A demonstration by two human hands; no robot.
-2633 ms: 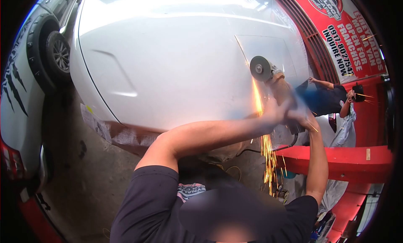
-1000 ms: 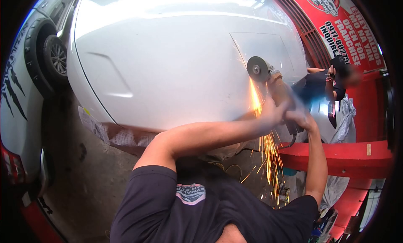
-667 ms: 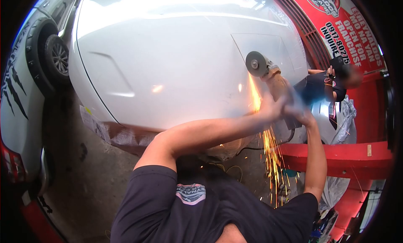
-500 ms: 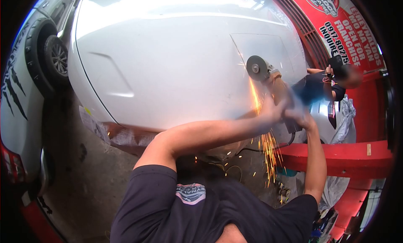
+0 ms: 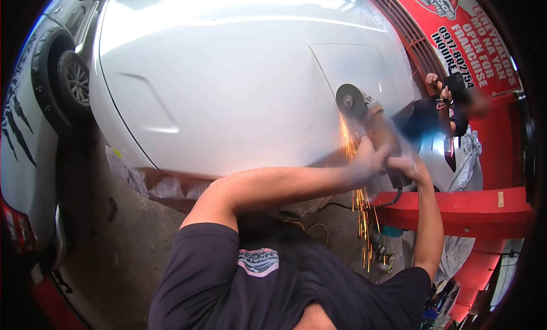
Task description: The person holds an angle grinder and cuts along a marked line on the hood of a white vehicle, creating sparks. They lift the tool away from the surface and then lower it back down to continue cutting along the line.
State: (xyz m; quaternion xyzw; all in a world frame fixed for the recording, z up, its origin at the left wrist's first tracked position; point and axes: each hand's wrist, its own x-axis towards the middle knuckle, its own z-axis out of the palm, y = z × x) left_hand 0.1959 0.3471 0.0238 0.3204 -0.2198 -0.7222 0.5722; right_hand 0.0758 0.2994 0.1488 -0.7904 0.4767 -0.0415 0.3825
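An angle grinder (image 5: 380, 128) with a thin dark cutting disc (image 5: 351, 101) is held in both hands. My left hand (image 5: 373, 157) is closed round the middle of its body, and my right hand (image 5: 411, 166) grips the rear end near the cord. The disc meets a large white vehicle panel (image 5: 239, 96) at the lower end of a thin dark line. Orange sparks (image 5: 346, 137) stream down from the disc past my left forearm. Haze blurs the fingers and part of the grinder.
Another person (image 5: 436, 111) stands at the right holding up a dark device. A red beam (image 5: 456, 207) crosses below the grinder, with a black cord nearby. Brown paper masking (image 5: 165, 183) edges the panel. Another vehicle (image 5: 28, 142) is parked at the left. Small wheeled items (image 5: 386, 260) lie on the floor.
The grinder has shifted slightly down and right along the panel, lengthening the dark line behind the disc. The spark stream is narrower. The other person's hand has risen towards the device.
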